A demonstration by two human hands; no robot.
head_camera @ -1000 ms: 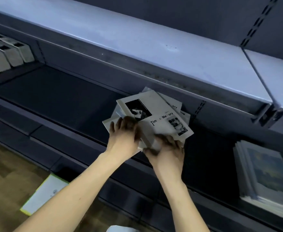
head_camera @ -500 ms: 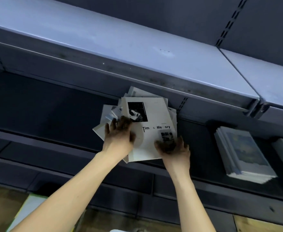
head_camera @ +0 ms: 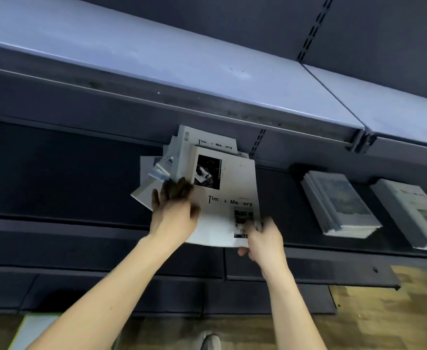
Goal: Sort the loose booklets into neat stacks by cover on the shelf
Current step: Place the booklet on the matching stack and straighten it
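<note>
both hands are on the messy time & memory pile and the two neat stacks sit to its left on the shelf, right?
Not quite: the head view shows the two neat stacks to the right of the pile. Left hand and right hand are on it.

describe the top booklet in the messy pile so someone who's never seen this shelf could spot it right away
On the dark lower shelf, under the pale grey shelf board, both hands hold a fanned pile. The top booklet lies between the left hand and right hand. Unlike the neat blue-covered stack to its right, it is pale grey with a black photo square.
</note>
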